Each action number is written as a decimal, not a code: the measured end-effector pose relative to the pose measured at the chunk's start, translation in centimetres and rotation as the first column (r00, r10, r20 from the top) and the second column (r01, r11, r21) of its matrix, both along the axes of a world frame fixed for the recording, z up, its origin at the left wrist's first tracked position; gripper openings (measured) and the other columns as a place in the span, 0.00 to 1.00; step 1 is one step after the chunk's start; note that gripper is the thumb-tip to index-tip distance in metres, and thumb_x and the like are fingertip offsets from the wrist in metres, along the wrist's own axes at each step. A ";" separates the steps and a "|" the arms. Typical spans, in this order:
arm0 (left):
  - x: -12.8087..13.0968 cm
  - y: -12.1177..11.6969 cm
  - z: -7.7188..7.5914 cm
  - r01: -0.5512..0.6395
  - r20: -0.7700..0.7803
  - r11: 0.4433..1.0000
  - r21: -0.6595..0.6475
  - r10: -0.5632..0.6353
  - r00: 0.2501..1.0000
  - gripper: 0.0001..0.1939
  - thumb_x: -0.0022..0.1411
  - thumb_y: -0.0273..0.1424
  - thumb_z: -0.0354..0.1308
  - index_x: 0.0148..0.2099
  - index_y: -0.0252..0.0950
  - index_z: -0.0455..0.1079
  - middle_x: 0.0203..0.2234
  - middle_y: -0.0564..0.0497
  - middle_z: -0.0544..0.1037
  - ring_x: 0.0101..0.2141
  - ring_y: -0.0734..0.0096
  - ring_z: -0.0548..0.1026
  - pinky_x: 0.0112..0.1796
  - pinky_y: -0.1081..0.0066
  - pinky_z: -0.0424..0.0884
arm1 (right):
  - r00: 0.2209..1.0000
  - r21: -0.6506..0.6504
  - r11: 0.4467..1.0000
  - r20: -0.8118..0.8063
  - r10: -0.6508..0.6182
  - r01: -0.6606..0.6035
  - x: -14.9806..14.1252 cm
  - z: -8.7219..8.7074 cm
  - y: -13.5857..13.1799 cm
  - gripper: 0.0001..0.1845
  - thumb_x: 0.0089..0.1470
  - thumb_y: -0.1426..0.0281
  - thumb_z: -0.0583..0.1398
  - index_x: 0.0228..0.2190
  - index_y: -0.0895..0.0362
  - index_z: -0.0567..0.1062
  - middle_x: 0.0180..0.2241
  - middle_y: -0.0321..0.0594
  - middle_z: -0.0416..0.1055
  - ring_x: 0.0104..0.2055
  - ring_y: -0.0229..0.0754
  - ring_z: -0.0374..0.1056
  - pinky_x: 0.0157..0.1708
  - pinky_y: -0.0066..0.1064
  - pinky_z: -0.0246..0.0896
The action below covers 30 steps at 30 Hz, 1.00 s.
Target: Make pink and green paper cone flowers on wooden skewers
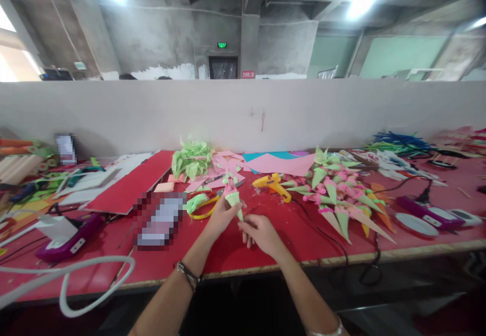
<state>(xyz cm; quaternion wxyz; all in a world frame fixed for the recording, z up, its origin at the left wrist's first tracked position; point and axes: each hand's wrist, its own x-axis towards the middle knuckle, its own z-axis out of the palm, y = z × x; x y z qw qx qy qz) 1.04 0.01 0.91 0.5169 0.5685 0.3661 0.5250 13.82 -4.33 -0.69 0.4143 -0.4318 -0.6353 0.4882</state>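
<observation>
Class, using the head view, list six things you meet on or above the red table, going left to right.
White-plugged purple power strip, yellow-handled scissors, green-and-pink cone in the left hand, yellow glue gun, pile of cones, second purple power strip.

On the left, a white adapter (56,228) sits on a purple power strip (72,245); on the right, a second purple strip (429,212) lies beside a pale oval dish (416,224). Beyond a long pale partition (152,116), a green-lit sign (222,45) shows above a dark doorway (224,68).
</observation>
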 end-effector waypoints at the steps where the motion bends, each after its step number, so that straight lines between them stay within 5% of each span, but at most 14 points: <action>1: 0.0 -0.1 0.1 0.020 0.016 1.000 -0.002 -0.020 1.000 0.16 0.44 0.36 0.60 0.33 0.33 0.62 0.24 0.53 0.73 0.27 0.74 0.70 0.30 0.74 0.64 | 1.000 -0.017 1.000 -0.015 0.007 -0.007 0.0 0.0 0.0 0.14 0.48 0.61 0.54 0.21 0.59 0.65 0.14 0.32 0.65 0.12 0.31 0.60 0.13 0.20 0.49; 8: 0.1 -0.3 0.1 0.231 -0.054 0.972 -0.043 -0.233 0.971 0.20 0.42 0.40 0.62 0.35 0.32 0.65 0.22 0.55 0.70 0.21 0.79 0.65 0.24 0.75 0.62 | 0.997 -0.032 0.999 -0.081 -0.013 0.011 0.1 0.0 0.1 0.17 0.45 0.58 0.56 0.19 0.60 0.65 0.15 0.34 0.67 0.14 0.32 0.63 0.14 0.22 0.53; 19: 0.1 -0.2 -0.3 0.224 -0.245 0.974 -0.021 -0.222 0.944 0.21 0.45 0.44 0.59 0.34 0.30 0.68 0.22 0.52 0.70 0.22 0.77 0.66 0.25 0.76 0.62 | 0.997 -0.036 0.999 -0.066 -0.027 0.024 -0.2 -0.3 0.3 0.18 0.46 0.56 0.54 0.22 0.60 0.65 0.14 0.33 0.66 0.13 0.33 0.63 0.13 0.22 0.53; 25: 0.1 -0.4 0.0 0.275 -0.222 0.961 0.016 -0.265 0.938 0.18 0.49 0.42 0.57 0.34 0.30 0.68 0.22 0.51 0.71 0.23 0.75 0.68 0.27 0.75 0.64 | 0.996 0.016 0.998 -0.064 -0.065 0.066 -0.2 -0.2 0.1 0.18 0.49 0.56 0.52 0.27 0.60 0.66 0.14 0.32 0.65 0.13 0.32 0.62 0.14 0.22 0.53; 30: 0.1 -0.5 0.6 0.175 -0.213 0.981 0.084 -0.154 0.965 0.16 0.46 0.40 0.59 0.29 0.31 0.69 0.24 0.51 0.70 0.23 0.76 0.67 0.25 0.76 0.63 | 0.997 0.094 0.993 -0.016 -0.077 0.078 -0.2 0.0 0.1 0.18 0.51 0.58 0.51 0.28 0.60 0.69 0.15 0.34 0.67 0.16 0.33 0.64 0.17 0.23 0.56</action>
